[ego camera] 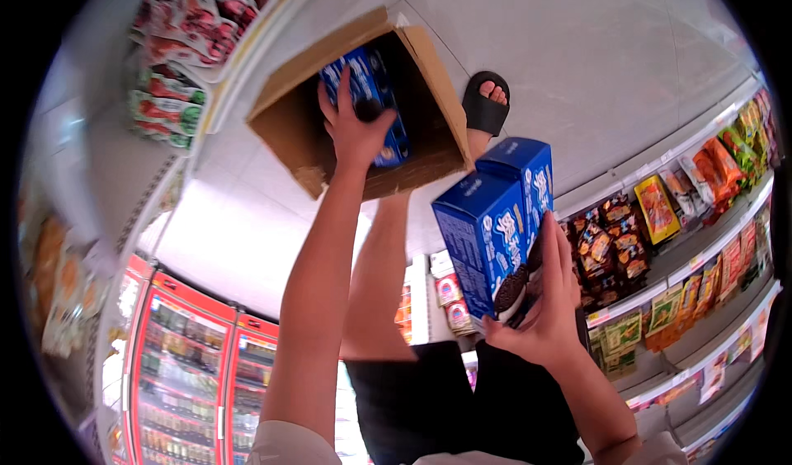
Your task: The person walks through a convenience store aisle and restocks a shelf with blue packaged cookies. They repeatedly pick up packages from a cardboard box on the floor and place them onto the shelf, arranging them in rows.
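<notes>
My left hand (356, 124) reaches into an open cardboard box (433, 75), its fingers spread over blue cookie boxes (387, 81) inside; whether it grips them I cannot tell. On the right, my right hand (544, 304) holds two blue cookie boxes (476, 236) side by side, upright and slightly tilted, with chocolate sandwich cookies pictured on their fronts. These are outside the cardboard box, below and to the right of it. Its flaps are folded outward or up, and part of its inside is dark.
Store shelves (687, 273) with snack packets run along the right. Red-framed glass-door coolers (179, 353) with bottles stand at lower left. Packaged food (204, 25) fills a display at upper left. A foot in a black slide sandal (486, 106) is beside the cardboard box on the tiled floor.
</notes>
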`<state>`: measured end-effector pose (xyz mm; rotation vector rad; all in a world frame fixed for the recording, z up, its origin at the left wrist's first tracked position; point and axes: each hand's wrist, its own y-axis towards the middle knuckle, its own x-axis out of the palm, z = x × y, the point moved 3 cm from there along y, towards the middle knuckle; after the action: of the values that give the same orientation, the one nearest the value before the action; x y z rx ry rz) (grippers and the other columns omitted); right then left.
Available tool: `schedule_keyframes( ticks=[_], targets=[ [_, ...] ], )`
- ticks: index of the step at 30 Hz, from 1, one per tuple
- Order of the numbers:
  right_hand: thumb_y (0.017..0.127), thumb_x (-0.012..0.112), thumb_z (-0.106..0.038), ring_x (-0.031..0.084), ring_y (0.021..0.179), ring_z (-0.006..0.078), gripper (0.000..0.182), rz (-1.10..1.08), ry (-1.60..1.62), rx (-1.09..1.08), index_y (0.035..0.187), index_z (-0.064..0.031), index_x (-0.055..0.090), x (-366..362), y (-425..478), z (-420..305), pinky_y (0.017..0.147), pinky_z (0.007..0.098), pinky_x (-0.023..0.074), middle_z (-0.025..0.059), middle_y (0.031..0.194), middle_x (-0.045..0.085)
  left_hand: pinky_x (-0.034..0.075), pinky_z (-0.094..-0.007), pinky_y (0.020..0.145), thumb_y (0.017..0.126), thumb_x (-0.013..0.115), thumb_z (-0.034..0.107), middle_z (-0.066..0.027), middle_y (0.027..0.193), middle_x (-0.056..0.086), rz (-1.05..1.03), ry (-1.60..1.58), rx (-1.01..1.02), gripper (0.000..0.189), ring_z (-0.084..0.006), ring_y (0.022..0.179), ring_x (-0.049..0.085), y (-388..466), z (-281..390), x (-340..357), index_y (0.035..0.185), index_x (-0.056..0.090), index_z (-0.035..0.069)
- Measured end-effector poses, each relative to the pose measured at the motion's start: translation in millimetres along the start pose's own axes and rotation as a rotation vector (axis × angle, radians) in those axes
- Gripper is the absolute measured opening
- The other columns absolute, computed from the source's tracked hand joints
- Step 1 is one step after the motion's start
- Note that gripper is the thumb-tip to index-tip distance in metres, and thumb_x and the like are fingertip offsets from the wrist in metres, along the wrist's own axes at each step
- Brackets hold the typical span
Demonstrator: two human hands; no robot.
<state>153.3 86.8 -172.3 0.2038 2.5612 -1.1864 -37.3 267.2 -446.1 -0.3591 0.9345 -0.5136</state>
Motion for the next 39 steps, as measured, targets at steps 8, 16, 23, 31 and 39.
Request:
schedule_keyframes(
  ticks=[8,16,23,31,39],
  targets=[
    [0.054,0.085,-0.028,0.038,0.137,0.0439,0.119,0.164,0.082,-0.249,0.155,-0.0042,0.025,-61,-121,-106,0.111,0.0488,0.0357,0.0281,0.152,0.027,0.044,-0.0537,0.092,0.073,0.073,0.033,-0.0135,0.162,0.020,-0.356,0.515,0.511,0.078,-0.0373,0.127,0.046,-192,173,-225,0.145,0.044,0.044],
    [0.057,0.087,-0.027,0.040,0.136,0.0480,0.092,0.195,-0.094,-1.036,0.141,-0.0135,0.051,-148,-212,-289,0.106,0.0498,0.0403,0.0275,0.152,0.031,0.039,-0.0567,0.101,0.063,0.078,0.035,-0.0101,0.146,0.042,-0.370,0.655,0.678,0.087,-0.0389,0.126,0.044,-380,296,-424,0.143,0.046,0.049],
    [0.055,0.080,-0.019,0.050,0.123,0.0384,0.083,0.477,-0.610,-1.414,0.135,-0.0263,0.057,-158,-372,-443,0.102,0.0526,0.0416,0.0171,0.144,0.044,0.038,-0.0549,0.094,0.063,0.079,0.031,-0.0042,0.128,0.052,0.215,0.677,1.045,0.084,-0.0336,0.118,0.046,-442,342,-571,0.139,0.050,0.050],
    [0.056,0.081,-0.018,0.044,0.129,0.0356,0.098,0.564,-1.005,-1.715,0.146,-0.0295,0.044,-148,-382,-597,0.105,0.0523,0.0361,0.0115,0.146,0.041,0.037,-0.0548,0.097,0.060,0.080,0.027,0.0024,0.153,0.041,0.707,0.782,0.965,0.076,-0.0348,0.124,0.045,-460,352,-655,0.131,0.058,0.047],
    [0.063,0.075,-0.024,0.040,0.134,0.0395,0.093,0.552,-1.224,-1.798,0.148,-0.0301,0.038,-121,-314,-694,0.111,0.0553,0.0313,0.0144,0.149,0.038,0.037,-0.0541,0.099,0.056,0.086,0.020,0.0048,0.155,0.038,0.833,0.640,0.861,0.083,-0.0331,0.123,0.045,-463,339,-653,0.130,0.058,0.046]
  ],
)
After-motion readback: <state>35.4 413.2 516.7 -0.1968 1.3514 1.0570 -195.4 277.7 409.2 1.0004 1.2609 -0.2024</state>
